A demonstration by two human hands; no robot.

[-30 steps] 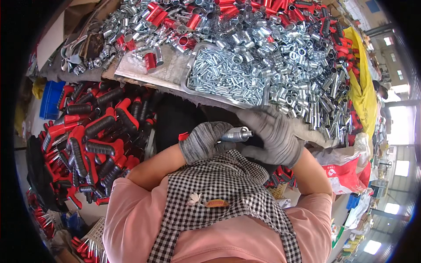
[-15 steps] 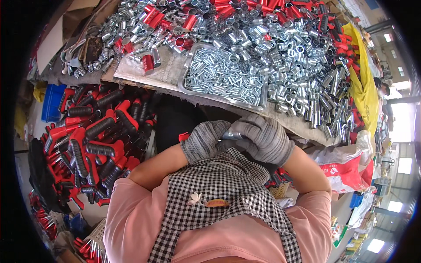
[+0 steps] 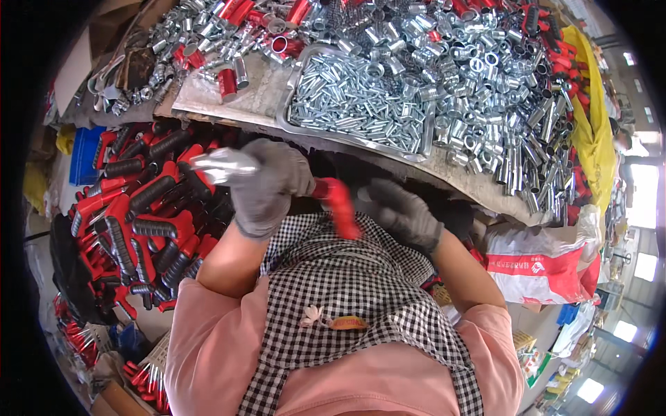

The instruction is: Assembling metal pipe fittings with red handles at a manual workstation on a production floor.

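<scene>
My left hand (image 3: 269, 184), in a grey knit glove, is closed around a tool with a red pistol-style handle (image 3: 340, 210). The tool's shiny silver metal end (image 3: 225, 166) sticks out to the left of the fist, smeared by motion. Its red handle points right and down in front of the checked apron. To the right of that handle, my right hand (image 3: 402, 213), gloved too, is apart from the tool. Its fingers stretch leftward, somewhat blurred, and no object shows in them.
A metal tray (image 3: 424, 142) of small silver pins sits on the bench, amid piles of silver collars (image 3: 479, 76) and red sleeves. Many red-and-black handled tools (image 3: 149, 229) are heaped at left. A red and white sack (image 3: 541, 256) stands at right, below yellow plastic (image 3: 590, 132).
Both hands were together around a silver part in front of the apron. The left has moved left with the tool, whose red handle now shows, and the right has let go.
</scene>
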